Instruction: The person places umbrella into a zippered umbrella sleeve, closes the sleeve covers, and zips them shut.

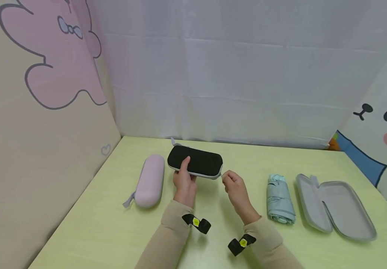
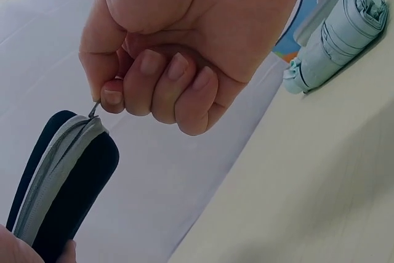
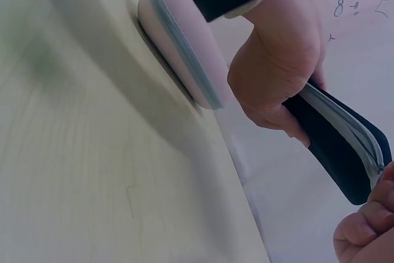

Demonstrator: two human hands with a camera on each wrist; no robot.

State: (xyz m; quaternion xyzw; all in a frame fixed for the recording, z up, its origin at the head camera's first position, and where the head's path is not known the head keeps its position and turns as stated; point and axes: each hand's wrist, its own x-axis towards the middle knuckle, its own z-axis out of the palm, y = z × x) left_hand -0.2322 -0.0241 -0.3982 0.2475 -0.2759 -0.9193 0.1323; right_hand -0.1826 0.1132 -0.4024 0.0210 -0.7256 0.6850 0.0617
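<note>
My left hand point(image 1: 185, 188) grips a black zippered case point(image 1: 198, 161) above the table, thumb on its flat face and fingers beneath. At the case's right end, my right hand point(image 1: 237, 190) pinches the small zipper pull point(image 2: 93, 110) between thumb and curled forefinger. A light grey zipper band point(image 3: 351, 129) runs round the black shell. Whether the zipper is fully closed is hard to tell. Behind the case a grey loop sticks up at its far left corner.
Left of my hands lies a pink rounded case point(image 1: 150, 181) with a grey strap. To the right, a folded pale green umbrella point(image 1: 280, 201) lies beside a spread-out grey case point(image 1: 351, 211). A white curtain point(image 1: 213, 86) hangs behind the table point(image 1: 96, 224).
</note>
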